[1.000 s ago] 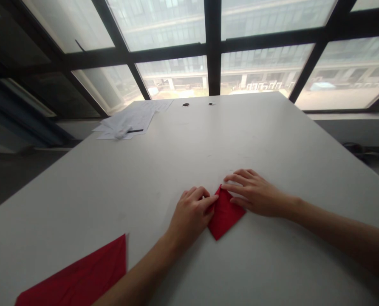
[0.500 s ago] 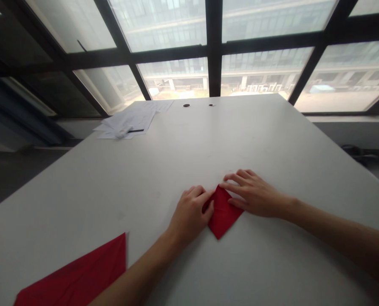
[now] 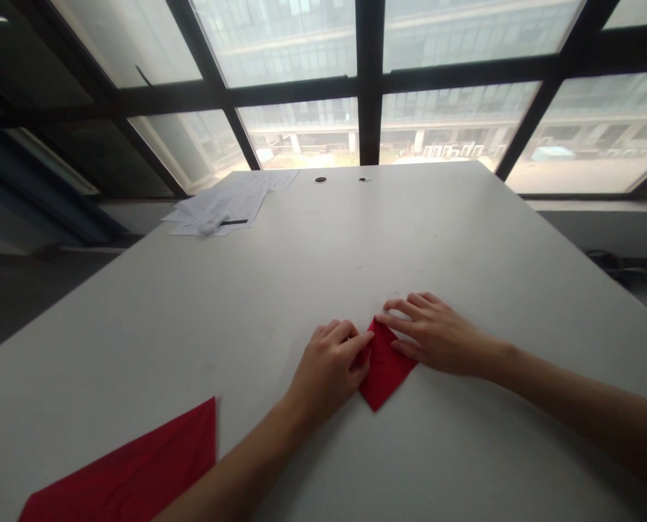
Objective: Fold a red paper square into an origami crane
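A small folded red sheet [image 3: 386, 370], diamond-shaped, lies on the white table with one corner pointing at me. Whether it is paper or cloth I cannot tell. My left hand [image 3: 334, 355] grips its left edge, thumb and index finger closed in a pinch where a fold stands slightly raised. On the other side, my right hand [image 3: 437, 333] holds the upper right edge. Its index fingertip is at the top corner and its thumb lies lower along the edge; the other fingers are bent over the table. A larger folded red sheet [image 3: 133, 464] lies at the lower left, partly behind my left forearm.
Loose white papers [image 3: 220, 199] with a crumpled whitish item [image 3: 212, 225] and a dark strip lie at the table's far left. Two round holes [image 3: 320, 180] sit near the far edge. Large framed windows rise behind the white table [image 3: 323, 246].
My left index finger has moved slightly right and over the left edge of the small red sheet. The right hand stays nearly in place. The whole view has shifted a little.
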The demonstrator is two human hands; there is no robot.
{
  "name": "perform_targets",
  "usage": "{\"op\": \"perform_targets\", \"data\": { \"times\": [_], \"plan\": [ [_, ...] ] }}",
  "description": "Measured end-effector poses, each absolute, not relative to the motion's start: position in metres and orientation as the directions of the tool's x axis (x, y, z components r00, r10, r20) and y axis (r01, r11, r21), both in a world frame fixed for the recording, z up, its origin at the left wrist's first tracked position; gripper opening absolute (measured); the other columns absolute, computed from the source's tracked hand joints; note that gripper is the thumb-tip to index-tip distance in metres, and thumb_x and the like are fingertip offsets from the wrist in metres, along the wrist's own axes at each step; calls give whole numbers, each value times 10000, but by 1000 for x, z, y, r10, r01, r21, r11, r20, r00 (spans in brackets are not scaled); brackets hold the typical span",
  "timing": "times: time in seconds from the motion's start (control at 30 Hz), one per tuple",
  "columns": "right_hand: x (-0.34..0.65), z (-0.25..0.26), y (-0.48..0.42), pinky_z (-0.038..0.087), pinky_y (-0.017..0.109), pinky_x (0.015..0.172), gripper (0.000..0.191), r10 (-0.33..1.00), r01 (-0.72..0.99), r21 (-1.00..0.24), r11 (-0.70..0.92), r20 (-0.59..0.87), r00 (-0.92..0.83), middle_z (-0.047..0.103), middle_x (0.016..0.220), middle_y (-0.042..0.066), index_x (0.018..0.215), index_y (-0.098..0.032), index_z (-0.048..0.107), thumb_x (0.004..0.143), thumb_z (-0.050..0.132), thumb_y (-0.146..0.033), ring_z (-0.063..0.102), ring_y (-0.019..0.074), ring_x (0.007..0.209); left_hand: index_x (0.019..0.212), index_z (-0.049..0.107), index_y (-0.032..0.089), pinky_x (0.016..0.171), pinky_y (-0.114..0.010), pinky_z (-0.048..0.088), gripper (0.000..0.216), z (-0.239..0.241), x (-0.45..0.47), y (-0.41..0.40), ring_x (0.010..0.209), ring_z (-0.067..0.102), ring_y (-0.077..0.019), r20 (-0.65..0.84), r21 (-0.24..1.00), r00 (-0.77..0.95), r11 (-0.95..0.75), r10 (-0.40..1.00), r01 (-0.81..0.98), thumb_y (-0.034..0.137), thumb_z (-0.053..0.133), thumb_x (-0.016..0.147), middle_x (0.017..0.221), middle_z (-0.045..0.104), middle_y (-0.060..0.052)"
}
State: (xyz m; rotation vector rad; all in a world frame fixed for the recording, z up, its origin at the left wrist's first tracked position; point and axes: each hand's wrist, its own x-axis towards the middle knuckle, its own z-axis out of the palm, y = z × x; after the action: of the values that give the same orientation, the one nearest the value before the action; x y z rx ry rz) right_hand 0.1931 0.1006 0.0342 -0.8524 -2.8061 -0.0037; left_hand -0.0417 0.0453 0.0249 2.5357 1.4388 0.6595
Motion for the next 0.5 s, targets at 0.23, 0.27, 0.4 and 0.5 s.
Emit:
{"op": "perform_targets", "data": {
  "times": [0.23,0.27,0.4,0.5],
  "plan": [
    [194,34,102,410,451,959,414,541,538,-77,839,219,-812,579,1300,111,1371,-243,510,960,516,-287,545,269,1085,1161,676,232,900,-407,485,305,26,-42,43,975,556,-237,267,285,518,-580,813,763,179,607,868,1048,633,-74],
    [194,34,102,411,451,956,413,539,537,-76,840,218,-813,580,1300,111,1373,-244,510,963,511,-291,547,269,1079,1188,663,222,941,-418,479,324,26,-43,42,1040,552,-247,266,286,529,-590,806,755,183,606,872,1126,630,-82],
    [194,35,102,413,444,942,403,530,528,-77,846,235,-815,594,1281,111,1367,-253,522,968,504,-307,557,269,1067,1295,591,155,1099,-444,405,394,27,-44,36,1276,479,-270,257,317,584,-638,770,702,288,572,925,1360,567,-114],
    [194,35,103,413,438,934,396,524,523,-74,849,245,-816,599,1274,105,1361,-259,528,969,505,-309,563,264,1056,1351,551,159,1144,-442,369,402,28,-48,34,1334,456,-243,236,375,597,-639,766,672,295,484,978,1415,545,-101]
  ]
}}
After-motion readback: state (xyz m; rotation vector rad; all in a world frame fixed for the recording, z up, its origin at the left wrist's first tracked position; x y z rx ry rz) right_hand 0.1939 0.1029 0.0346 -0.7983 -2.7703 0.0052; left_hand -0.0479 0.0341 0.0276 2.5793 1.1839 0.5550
